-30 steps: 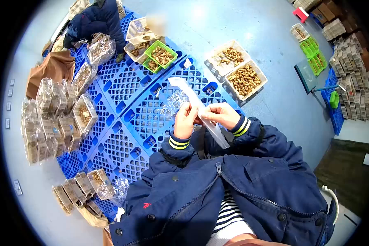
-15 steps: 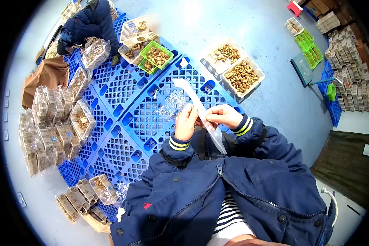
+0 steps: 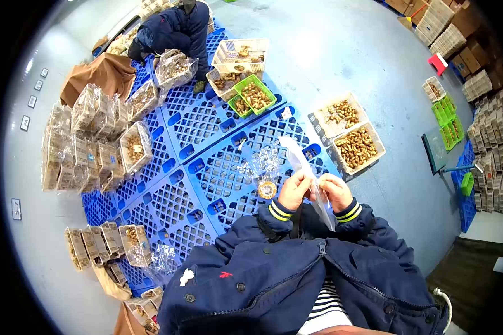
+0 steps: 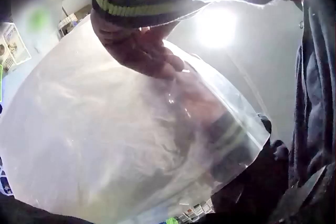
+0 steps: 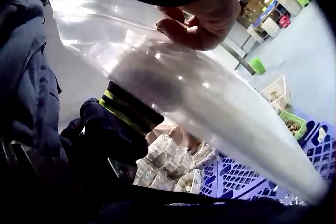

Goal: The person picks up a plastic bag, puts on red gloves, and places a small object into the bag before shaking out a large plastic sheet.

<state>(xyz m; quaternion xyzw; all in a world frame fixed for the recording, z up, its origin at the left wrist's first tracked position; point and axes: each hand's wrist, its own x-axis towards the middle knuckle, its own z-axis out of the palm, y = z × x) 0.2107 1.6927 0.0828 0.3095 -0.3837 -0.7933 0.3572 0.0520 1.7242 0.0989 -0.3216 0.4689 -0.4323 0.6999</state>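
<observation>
- The head view swings, and the left hand [image 3: 295, 192], the right hand [image 3: 336, 194] and the translucent bag [image 3: 299, 157] all sit lower and farther right in it than half a second ago.
- Biggest of all, the blue pallets [image 3: 237, 177] spread beneath the fingers and away to their left.
- Far off to the fingers' upper left, a crouching person [image 3: 176, 33] leans over a wrapped basket [image 3: 173, 68].
- Two white baskets [image 3: 327, 127] of brown pieces stand beyond the fingertips, slightly right; two green baskets [image 3: 275, 99] sit farther ahead, to the left.
- Here's the bag, right between the hands, one end reaching out past the fingertips, the other dropping toward the jacket [image 3: 251, 279].
- Both hands pinch it! Left finger and thumb clamp one side, right finger and thumb the other, near each other.
- Just left of the left fingers lies crumpled clear plastic [image 3: 262, 162].
- Smallest, a round orange-and-white label [image 3: 267, 190], close beside those left fingers.
</observation>
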